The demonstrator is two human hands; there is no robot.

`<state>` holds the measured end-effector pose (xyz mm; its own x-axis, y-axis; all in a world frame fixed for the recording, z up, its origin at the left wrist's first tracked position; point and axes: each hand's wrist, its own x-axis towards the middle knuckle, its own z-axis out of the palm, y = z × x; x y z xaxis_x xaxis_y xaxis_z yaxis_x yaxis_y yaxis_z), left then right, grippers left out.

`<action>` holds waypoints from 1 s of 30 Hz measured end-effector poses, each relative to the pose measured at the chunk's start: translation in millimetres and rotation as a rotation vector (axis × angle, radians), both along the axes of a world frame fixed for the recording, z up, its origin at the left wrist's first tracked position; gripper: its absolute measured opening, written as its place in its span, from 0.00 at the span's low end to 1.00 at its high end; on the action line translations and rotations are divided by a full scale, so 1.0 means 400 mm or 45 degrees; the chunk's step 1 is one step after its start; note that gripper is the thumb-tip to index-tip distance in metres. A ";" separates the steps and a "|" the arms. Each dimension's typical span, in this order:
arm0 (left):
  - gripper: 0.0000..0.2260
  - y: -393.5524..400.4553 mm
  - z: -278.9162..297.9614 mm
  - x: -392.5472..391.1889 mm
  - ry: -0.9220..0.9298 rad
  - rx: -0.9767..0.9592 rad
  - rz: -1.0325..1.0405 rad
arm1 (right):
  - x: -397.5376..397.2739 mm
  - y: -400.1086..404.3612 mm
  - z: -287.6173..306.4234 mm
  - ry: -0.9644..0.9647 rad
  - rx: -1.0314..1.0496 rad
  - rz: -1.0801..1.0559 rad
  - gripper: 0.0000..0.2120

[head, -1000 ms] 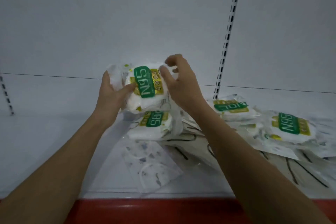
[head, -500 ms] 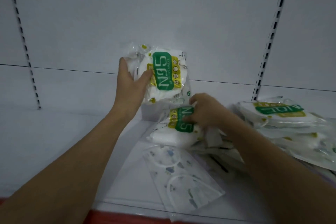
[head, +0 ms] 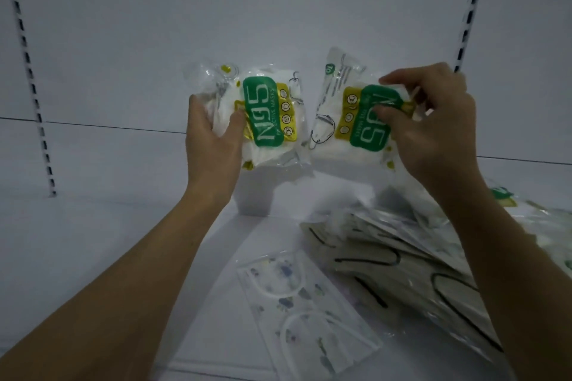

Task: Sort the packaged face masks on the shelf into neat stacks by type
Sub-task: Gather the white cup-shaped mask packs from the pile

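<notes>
My left hand (head: 213, 139) grips a white N95 mask pack (head: 266, 116) with a green and yellow label, held upright above the shelf. Beside it, my right hand (head: 433, 124) pinches a second N95 pack (head: 353, 120), label upside down, at the same height. The two packs almost touch. On the white shelf (head: 108, 241) below lies a clear pack of patterned masks (head: 306, 315) near the front. A slanted heap of beige masks with black ear loops (head: 402, 260) lies to the right, partly hidden by my right forearm.
More N95 packs (head: 538, 219) lie at the far right behind my right arm. Slotted uprights stand on the back wall at the left (head: 31, 77) and the right (head: 470, 9). The left part of the shelf is bare white surface.
My right hand has picked the second N95 pack off the shelf and raised it beside the pack in my left hand. The view has tilted up and moved closer.
</notes>
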<state>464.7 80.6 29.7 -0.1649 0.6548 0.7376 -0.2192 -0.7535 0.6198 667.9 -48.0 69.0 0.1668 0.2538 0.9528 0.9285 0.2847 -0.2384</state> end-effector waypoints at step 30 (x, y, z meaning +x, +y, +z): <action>0.24 -0.228 0.092 0.357 -0.070 -0.282 -0.239 | 0.377 -0.129 -0.052 0.228 -1.385 -0.330 0.22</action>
<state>607.7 -10.7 66.5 -0.0617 0.8217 0.5666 -0.3795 -0.5444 0.7481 818.5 -99.4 48.4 0.4468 0.8710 0.2043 0.8569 -0.3511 -0.3774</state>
